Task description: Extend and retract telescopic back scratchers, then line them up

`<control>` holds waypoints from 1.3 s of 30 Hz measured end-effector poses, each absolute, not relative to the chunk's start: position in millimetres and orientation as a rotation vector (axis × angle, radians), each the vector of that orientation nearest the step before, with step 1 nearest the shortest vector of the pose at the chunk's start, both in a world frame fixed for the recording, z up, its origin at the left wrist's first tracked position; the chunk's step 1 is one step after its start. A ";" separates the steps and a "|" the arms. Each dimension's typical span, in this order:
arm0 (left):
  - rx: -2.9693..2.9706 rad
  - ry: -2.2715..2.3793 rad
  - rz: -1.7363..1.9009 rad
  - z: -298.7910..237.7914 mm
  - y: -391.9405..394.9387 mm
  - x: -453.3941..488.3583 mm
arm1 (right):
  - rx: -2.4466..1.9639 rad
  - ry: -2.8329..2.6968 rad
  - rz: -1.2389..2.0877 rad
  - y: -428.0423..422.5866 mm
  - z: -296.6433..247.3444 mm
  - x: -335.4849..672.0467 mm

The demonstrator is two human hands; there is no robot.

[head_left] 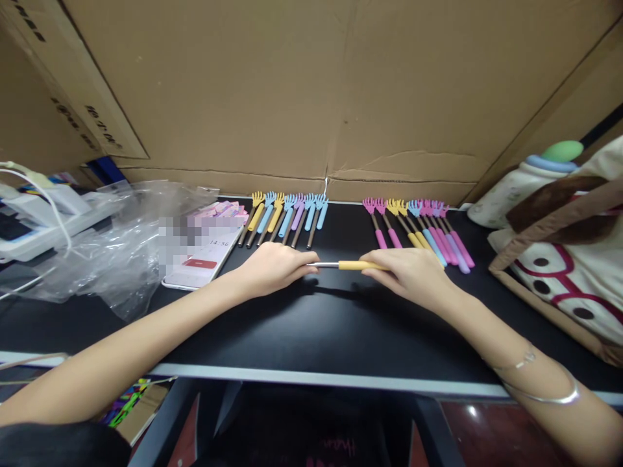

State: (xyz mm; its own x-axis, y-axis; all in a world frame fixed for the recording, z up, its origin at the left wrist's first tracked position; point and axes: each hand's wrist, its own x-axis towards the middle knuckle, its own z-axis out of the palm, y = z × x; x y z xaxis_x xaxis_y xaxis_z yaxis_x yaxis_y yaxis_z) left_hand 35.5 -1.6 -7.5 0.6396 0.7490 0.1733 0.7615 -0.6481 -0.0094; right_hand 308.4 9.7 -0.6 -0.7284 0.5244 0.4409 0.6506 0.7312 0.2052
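Note:
Held level between both hands above the black table is a back scratcher (350,264) with a yellow handle and thin metal rod. My left hand (275,267) pinches the rod's left end. The fingers of my right hand (411,275) are closed on the yellow handle. Its claw head is not visible. Behind my left hand lies a row of back scratchers (282,217) in yellow, blue and purple, coloured grips up near the claws and bare rod ends towards me. Behind my right hand, more back scratchers (418,227) in pink, yellow, blue and purple have their grips at the near end.
A phone (199,263) lies left of my left hand, beside crumpled clear plastic bags (117,240) and pink packets (219,211). A white power strip (58,224) with cables is at far left. On the right stand a bottle (520,181) and a patterned bag (559,272). Cardboard (311,97) walls the back.

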 end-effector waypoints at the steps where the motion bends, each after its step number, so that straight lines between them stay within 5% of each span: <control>1: -2.769 -1.289 -0.234 -7.4 -1.6 35.3 | -0.910 -2.574 -0.528 9.8 -0.6 307.5; 14: -2.683 -1.281 -0.189 -11.9 2.7 32.7 | -0.695 -2.634 -0.917 24.1 -5.0 284.2; 39: -2.533 -0.997 -0.479 -20.4 3.5 30.9 | -0.966 -2.612 -0.436 13.0 -13.8 293.4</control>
